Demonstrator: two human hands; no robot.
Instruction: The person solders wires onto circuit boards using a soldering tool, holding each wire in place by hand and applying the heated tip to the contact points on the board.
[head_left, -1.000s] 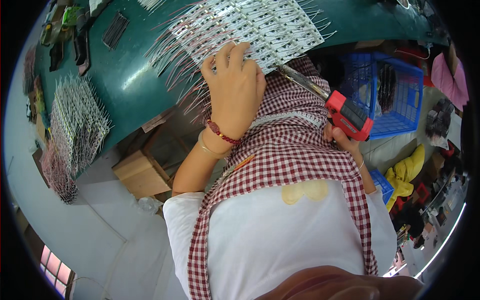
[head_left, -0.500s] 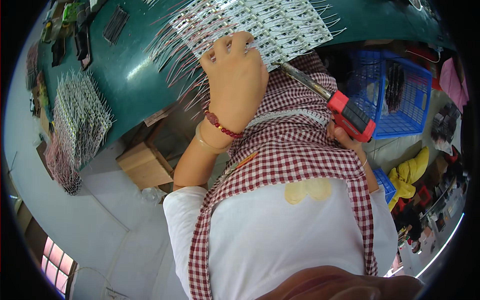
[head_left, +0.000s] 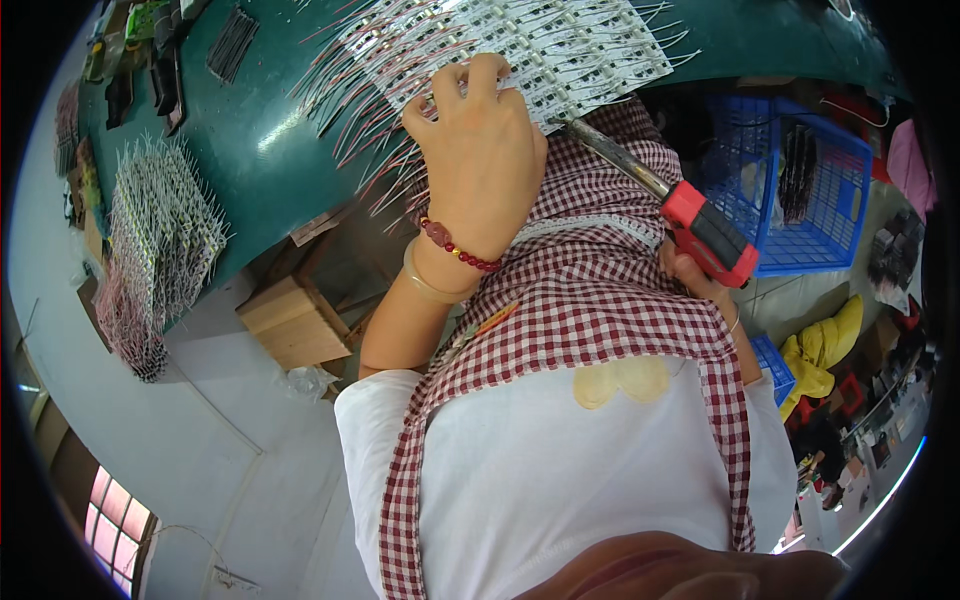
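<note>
A white panel of small circuit boards (head_left: 560, 60), bristling with red and white wires (head_left: 370, 130), lies at the near edge of the green table. Over its near left part, my left hand (head_left: 480, 160) is bent down with curled fingers. Thumb and index tip are hidden, so what they pinch cannot be made out. My right hand (head_left: 698, 278) is wrapped around the handle of a red and black soldering gun (head_left: 705, 230), mostly hidden behind it. The gun's long metal barrel points up and left, with its tip at the panel's near edge, right of my left hand.
More wired boards (head_left: 165, 230) are piled at the table's left edge. Dark strips (head_left: 232, 45) and hand tools (head_left: 160, 70) lie at the far left. A blue crate (head_left: 820, 210) stands at right; a wooden box (head_left: 295, 325) sits below the table.
My left wrist and forearm have shifted slightly right, the fingers staying over the panel. The soldering gun sits slightly further right in view, its tip still at the panel's edge.
</note>
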